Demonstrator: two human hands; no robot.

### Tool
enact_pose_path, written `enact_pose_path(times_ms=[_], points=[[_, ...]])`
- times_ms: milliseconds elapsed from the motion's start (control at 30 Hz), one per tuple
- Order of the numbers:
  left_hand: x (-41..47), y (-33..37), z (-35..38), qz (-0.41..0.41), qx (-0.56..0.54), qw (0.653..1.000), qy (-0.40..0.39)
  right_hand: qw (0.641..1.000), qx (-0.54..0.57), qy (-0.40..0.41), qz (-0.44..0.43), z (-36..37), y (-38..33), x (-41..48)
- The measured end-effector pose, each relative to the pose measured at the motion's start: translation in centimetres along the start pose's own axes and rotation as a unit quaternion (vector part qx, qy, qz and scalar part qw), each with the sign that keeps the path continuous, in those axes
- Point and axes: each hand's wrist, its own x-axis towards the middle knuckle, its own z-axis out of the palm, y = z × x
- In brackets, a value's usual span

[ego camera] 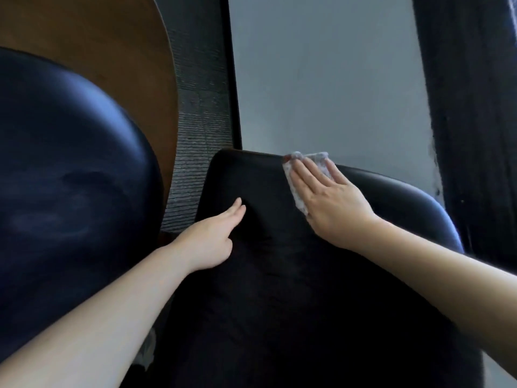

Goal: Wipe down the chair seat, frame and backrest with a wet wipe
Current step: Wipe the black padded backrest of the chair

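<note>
A black padded chair surface (279, 275) fills the lower middle of the view, its rounded far edge running from centre to right. My right hand (327, 197) lies flat with straight fingers on a white wet wipe (316, 161), pressing it against the surface near that far edge. Parts of the wipe show above the fingertips and along the hand's left side. My left hand (215, 236) rests on the left part of the same black surface, fingers loosely extended, holding nothing.
A second dark blue-black cushioned chair part (70, 177) bulges at the left. Behind it is a round brown wooden tabletop (98, 37). A grey ribbed mat (195, 121), pale grey floor (321, 79) and a dark upright (475, 107) at the right lie beyond.
</note>
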Motion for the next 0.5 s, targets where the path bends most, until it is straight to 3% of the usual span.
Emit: enact_pose_path(times_ms=[200, 400, 500], points=[[0.2, 5.3, -0.2, 0.062, 0.066, 0.995, -0.048, 0.997, 0.025, 0.016, 0.074, -0.2, 4.0, -7.4], [0.3, 9.3, 0.8, 0.106, 0.111, 0.987, -0.05, 0.999, 0.034, 0.009, -0.013, 1.6, 1.4, -14.8], [0.7, 10.7, 0.6, 0.121, 0.13, 0.984, -0.035, 0.999, 0.021, 0.024, 0.025, 0.9, 3.8, -13.2]])
